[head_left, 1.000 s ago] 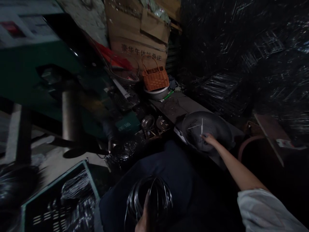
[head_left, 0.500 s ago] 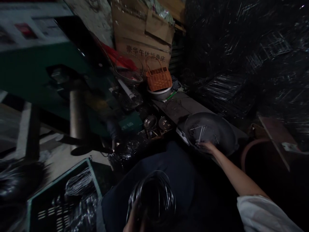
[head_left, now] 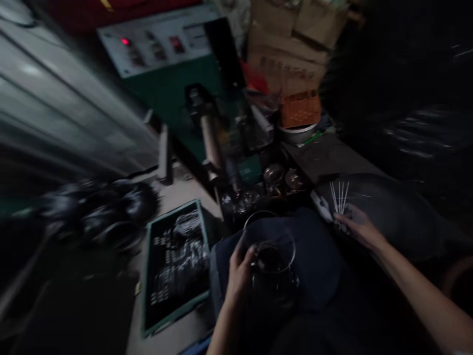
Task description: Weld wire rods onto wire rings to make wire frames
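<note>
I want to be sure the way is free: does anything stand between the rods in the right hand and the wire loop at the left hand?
Nothing visible blocks the way between the rods in the right hand and the loop at the left hand. The knee shows between them, but seems to lie lower.

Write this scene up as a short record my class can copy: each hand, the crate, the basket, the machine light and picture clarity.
Left hand: hand holding a wire ring
Right hand: hand holding several thin rods
Crate: green rim, wire pieces inside
Basket: orange, above a round bowl
Machine light: red, lit
Clarity: dim, blurred; exact rod count uncertain
</note>
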Tool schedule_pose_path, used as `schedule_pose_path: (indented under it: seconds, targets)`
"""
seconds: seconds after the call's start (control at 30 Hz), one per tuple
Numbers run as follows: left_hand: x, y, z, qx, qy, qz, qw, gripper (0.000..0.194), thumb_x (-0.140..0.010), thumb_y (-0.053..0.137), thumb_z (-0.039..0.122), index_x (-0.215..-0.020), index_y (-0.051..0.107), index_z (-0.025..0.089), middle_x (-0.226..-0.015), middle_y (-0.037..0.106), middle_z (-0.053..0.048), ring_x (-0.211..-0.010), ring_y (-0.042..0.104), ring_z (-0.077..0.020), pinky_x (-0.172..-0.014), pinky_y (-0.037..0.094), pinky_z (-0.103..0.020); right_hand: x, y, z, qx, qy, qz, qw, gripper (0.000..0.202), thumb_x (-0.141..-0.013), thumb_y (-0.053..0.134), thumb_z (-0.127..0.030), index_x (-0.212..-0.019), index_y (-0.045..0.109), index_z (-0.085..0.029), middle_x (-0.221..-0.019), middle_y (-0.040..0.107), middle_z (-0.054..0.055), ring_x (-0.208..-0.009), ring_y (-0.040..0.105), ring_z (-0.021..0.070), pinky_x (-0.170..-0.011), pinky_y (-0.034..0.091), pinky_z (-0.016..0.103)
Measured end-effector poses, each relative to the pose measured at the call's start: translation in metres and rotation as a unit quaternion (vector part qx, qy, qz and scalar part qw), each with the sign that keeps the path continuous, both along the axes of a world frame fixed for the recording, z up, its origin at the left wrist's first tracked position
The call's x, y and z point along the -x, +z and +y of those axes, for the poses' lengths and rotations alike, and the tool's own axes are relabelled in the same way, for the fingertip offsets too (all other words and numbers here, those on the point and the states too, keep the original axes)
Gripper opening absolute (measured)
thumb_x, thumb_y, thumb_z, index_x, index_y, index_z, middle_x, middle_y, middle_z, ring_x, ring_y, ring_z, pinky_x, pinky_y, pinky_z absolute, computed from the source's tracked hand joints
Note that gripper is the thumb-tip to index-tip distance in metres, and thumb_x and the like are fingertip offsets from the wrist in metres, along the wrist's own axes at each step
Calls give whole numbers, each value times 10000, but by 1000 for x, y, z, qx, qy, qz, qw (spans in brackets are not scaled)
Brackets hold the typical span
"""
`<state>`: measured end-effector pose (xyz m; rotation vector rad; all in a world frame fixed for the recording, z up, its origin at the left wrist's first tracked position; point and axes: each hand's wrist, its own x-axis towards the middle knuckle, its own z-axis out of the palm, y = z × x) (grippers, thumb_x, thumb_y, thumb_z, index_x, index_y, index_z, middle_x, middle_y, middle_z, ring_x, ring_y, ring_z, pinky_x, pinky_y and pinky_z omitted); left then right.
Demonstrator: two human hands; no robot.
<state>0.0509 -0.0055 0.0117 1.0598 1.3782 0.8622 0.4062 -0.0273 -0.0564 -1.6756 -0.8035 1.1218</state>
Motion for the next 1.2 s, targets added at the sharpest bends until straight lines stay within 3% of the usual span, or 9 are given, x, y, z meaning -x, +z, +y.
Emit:
schedule_pose_path:
  seconds: [0.17, 0.27, 0.33, 0.47, 0.6, 0.87, 1.0, 1.07, 1.2]
  targets:
    - [10, -33, 10, -4, 47, -120, 992, 582, -765, 681, 351, -1310, 541, 205, -1248, 626, -87, -1208, 532, -241, -1061, 365, -400, 93, 28, 16, -54, 211, 29, 976, 349, -830, 653, -453, -1027, 554, -183, -674, 623, -3, -418, 508, 99, -352, 393, 189]
    - [22, -46, 10, -7, 42, -170, 984, 570, -792, 672, 331, -1329, 521, 211, -1289, 597, -94, -1217, 525, -230, -1054, 375, -371, 143, 51, 21, -99, 318, 10, 943, 262, -883, 588, -429, -976, 603, -184, -717, 646, 11, -521, 604, 136, -467, 509, 234]
    - [30, -48, 11, -7, 42, -190, 981, 564, -791, 680, 326, -1322, 530, 210, -1299, 590, -98, -1217, 525, -236, -1052, 378, -367, 165, 63, 25, -161, 391, -48, 905, 241, -874, 609, -401, -1007, 648, -203, -840, 689, 33, -724, 675, 180, -675, 573, 297]
    - [41, -45, 16, 0, 38, -218, 975, 586, -766, 706, 316, -1318, 537, 210, -1305, 583, -108, -1204, 535, -252, -1043, 388, -385, 189, 67, 29, -273, 512, -185, 793, 518, -818, 697, -311, -1309, 543, -244, -1240, 620, 64, -1128, 589, 228, -987, 481, 351]
    - [42, -40, 24, -27, 34, -224, 974, 554, -773, 692, 299, -1299, 552, 196, -1341, 554, -98, -1247, 494, -245, -1066, 356, -368, 198, 57, 31, -287, 534, -265, 749, 526, -848, 644, -211, -1353, 497, -235, -1284, 592, 80, -1166, 567, 220, -986, 488, 351]
    - [35, -35, 39, -37, 31, -224, 974, 556, -773, 688, 301, -1301, 554, 189, -1291, 587, -100, -1183, 536, -245, -1005, 408, -335, 195, 56, 39, -305, 518, -275, 750, 484, -851, 601, -177, -1327, 522, -216, -1241, 619, 88, -1092, 616, 212, -939, 523, 334]
    - [31, -33, 46, -10, 39, -228, 973, 636, -747, 711, 339, -1333, 517, 186, -996, 684, -84, -837, 646, -175, -784, 502, -282, 191, 58, 43, -347, 500, -289, 739, 505, -864, 575, -153, -1359, 488, -205, -1244, 615, 99, -1125, 596, 218, -954, 514, 332]
    - [28, -31, 48, 13, 33, -245, 969, 701, -740, 714, 367, -1369, 468, 177, -781, 659, -34, -607, 595, -117, -642, 496, -251, 190, 60, 46, -357, 497, -296, 734, 516, -869, 563, -140, -1371, 473, -216, -1255, 609, 91, -1141, 585, 214, -965, 506, 328]
    - [24, -31, 53, 8, 29, -250, 968, 730, -724, 725, 387, -1369, 465, 166, -716, 615, -5, -540, 530, -86, -596, 466, -230, 187, 61, 52, -339, 504, -287, 741, 517, -852, 583, -139, -1354, 490, -224, -1262, 606, 80, -1135, 590, 209, -970, 504, 318]
